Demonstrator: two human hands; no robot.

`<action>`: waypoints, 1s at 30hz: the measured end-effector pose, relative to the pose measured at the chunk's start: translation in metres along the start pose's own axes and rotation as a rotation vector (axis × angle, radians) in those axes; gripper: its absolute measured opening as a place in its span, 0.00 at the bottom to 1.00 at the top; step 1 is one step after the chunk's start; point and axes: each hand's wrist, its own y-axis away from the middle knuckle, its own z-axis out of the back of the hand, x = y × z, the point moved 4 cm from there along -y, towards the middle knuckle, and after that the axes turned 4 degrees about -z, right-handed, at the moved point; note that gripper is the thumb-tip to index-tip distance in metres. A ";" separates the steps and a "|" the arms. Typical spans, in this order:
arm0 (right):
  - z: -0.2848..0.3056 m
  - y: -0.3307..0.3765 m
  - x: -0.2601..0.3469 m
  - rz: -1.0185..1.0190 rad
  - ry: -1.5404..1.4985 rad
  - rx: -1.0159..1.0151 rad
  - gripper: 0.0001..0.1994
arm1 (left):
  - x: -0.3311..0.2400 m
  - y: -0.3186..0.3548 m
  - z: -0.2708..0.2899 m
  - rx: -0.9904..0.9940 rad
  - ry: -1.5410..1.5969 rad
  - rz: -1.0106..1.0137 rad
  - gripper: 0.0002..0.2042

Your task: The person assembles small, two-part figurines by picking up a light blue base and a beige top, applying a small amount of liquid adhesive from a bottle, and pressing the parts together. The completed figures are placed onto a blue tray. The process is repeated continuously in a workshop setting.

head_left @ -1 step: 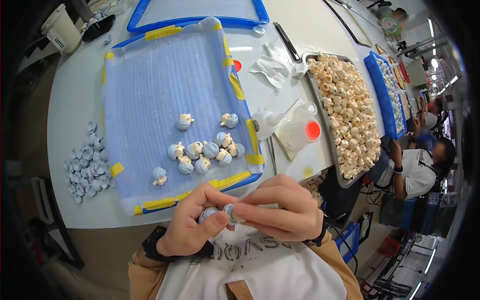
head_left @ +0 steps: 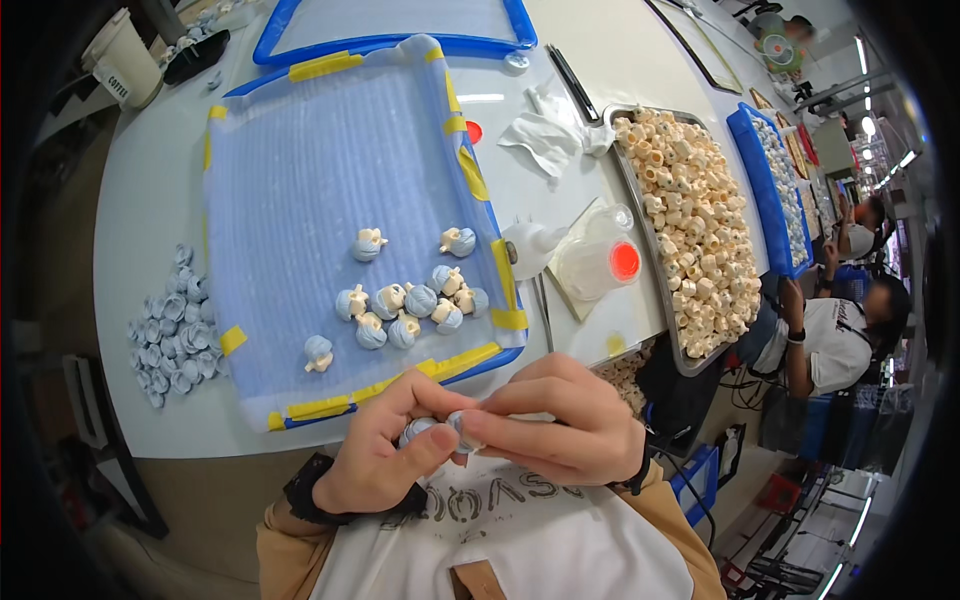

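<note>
Close to my chest, my left hand [head_left: 372, 455] curls its fingers and thumb round a small pale-blue ridged piece [head_left: 417, 429]. A second pale-blue piece [head_left: 462, 428] sits between the two hands, pinched by the fingertips of my right hand [head_left: 575, 425]. How the two pieces meet is hidden by the fingers. Just beyond my hands lies a blue tray [head_left: 290, 160] lined with thin sheeting and edged with yellow tape. Several small doll heads [head_left: 388, 300], cream with pale-blue hair, rest on its near half.
Left of the tray is a pile of pale-blue hair shells [head_left: 175, 335]. To the right stand a clear bottle [head_left: 590, 268] with an orange-red top, tweezers [head_left: 543, 312] and a metal tray [head_left: 632, 165] of cream head pieces. White tissue [head_left: 548, 140] lies farther back. A co-worker [head_left: 835, 345] sits at right.
My right fingers have shifted very slightly against the blue piece. Otherwise my hands and the things on the table stay where they were.
</note>
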 end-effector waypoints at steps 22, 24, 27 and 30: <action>-0.036 -0.004 -0.027 -0.326 0.551 0.003 0.24 | -0.006 0.006 0.004 -0.241 0.030 -0.052 0.33; -0.008 -0.004 -0.015 -0.311 0.346 -0.103 0.22 | -0.006 0.010 0.007 -0.251 0.021 -0.019 0.26; 0.071 0.030 -0.018 -0.313 0.665 -0.392 0.13 | -0.005 0.016 0.026 -0.158 -0.059 -0.200 0.19; 0.154 0.076 -0.050 -0.871 0.846 -0.459 0.09 | -0.002 0.010 0.021 -0.168 -0.224 -0.244 0.17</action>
